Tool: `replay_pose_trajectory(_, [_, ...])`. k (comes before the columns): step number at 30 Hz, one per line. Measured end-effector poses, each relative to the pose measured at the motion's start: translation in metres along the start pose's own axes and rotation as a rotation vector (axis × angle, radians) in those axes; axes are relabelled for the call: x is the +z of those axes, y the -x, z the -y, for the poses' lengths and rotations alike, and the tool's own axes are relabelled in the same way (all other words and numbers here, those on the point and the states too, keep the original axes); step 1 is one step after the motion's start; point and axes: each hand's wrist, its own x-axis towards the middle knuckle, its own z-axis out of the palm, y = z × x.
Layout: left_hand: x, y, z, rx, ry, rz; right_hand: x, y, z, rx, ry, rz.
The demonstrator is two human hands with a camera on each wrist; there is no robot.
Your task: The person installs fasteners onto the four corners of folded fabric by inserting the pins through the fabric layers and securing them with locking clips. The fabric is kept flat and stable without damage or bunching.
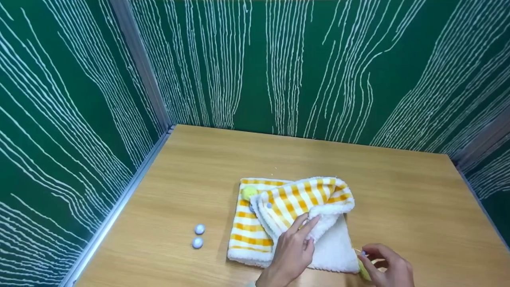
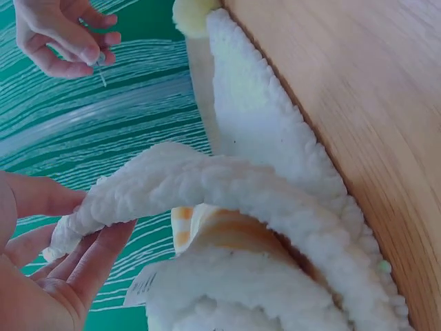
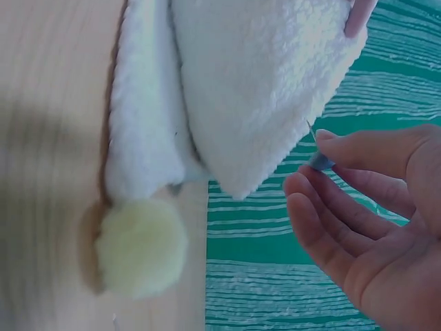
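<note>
A yellow-and-white checked cloth (image 1: 250,226) with a white fleece lining (image 1: 332,249) lies folded on the table. My left hand (image 1: 293,249) holds the raised fleece edge (image 2: 148,183) between thumb and fingers. To the right of the cloth, my right hand (image 1: 388,265) pinches a pin with a grey-blue head (image 3: 320,160). In the right wrist view its thin shaft points up near the fleece edge; contact I cannot tell. One yellow pompom (image 3: 141,248) sits at the cloth's near right corner, another pompom (image 1: 250,193) at its upper left.
Two pale bluish balls (image 1: 198,235) sit on the wooden table (image 1: 179,179) left of the cloth. A small grey-blue dot (image 1: 269,205) shows on the checked flap. Green panels with white lines (image 1: 255,71) stand around the table. A white label (image 2: 141,285) sticks out of the fleece.
</note>
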Motion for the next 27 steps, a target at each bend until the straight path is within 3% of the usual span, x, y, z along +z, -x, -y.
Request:
replay_pose_trajectory(9, [-0.006, 0.002, 0.005, -0.025, 0.025, -0.016, 0.016, -0.009, 0.018, -0.116, -0.061, -0.036])
replay_pose_trajectory(22, [-0.018, -0.001, 0.011, -0.069, -0.029, 0.005, 0.034, -0.023, 0.045, -0.166, -0.144, 0.008])
replay_pose_trajectory(27, [-0.018, 0.000, 0.013, -0.060, -0.014, 0.006, 0.040, -0.030, 0.051, -0.262, -0.170, 0.000])
